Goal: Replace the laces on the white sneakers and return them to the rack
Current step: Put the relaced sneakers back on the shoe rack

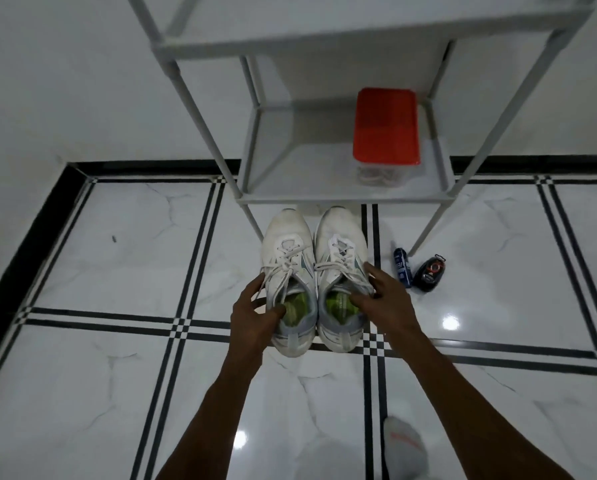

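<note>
you have both white sneakers side by side on the tiled floor, just in front of the rack, and each hand is on one shoe. your left hand grips the collar of the left sneaker, thumb hooked into the opening and fingers curled round its outer side. your right hand holds the right sneaker the same way, thumb inside, fingers over the outer edge.

the laces look still threaded and tied, so you seem to be at the start: bringing the pair to a working spot. next you likely need to let go of one shoe and undo its knot.

both shoes run lengthwise away from you, toes toward the rack, heels toward you. a clear box with a red lid, which seems to hold laces, sits on the lower shelf.
</note>
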Action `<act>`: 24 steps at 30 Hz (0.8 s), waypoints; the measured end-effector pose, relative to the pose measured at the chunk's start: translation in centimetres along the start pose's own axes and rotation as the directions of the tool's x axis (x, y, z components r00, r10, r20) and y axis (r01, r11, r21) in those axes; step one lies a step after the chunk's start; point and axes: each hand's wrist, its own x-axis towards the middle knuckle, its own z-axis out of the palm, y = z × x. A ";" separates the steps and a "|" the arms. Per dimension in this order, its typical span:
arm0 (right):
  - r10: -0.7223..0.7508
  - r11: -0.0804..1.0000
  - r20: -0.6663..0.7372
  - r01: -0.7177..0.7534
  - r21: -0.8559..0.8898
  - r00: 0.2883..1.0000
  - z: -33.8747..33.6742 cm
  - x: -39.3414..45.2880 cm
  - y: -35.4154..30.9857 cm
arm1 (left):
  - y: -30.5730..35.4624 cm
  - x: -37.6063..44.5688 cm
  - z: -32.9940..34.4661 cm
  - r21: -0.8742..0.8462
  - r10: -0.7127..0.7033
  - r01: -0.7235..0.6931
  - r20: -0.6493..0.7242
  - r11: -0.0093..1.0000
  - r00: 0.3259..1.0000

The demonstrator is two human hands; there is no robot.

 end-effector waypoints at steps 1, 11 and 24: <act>-0.010 1.000 0.004 0.010 -0.004 1.000 -0.3 -1.3 -1.5 | 1.3 -1.2 -0.5 -0.004 -0.003 0.003 0.005 1.000 1.000; -0.103 0.995 -0.021 0.103 0.016 0.994 -2.2 -14.9 -19.4 | 17.7 -12.4 -8.2 -0.024 0.096 -0.096 0.017 0.995 0.995; -0.334 0.943 -0.128 0.331 -0.041 0.934 -6.4 -16.2 -40.8 | 38.0 -10.4 -10.0 -0.026 0.297 -0.296 0.022 0.955 0.955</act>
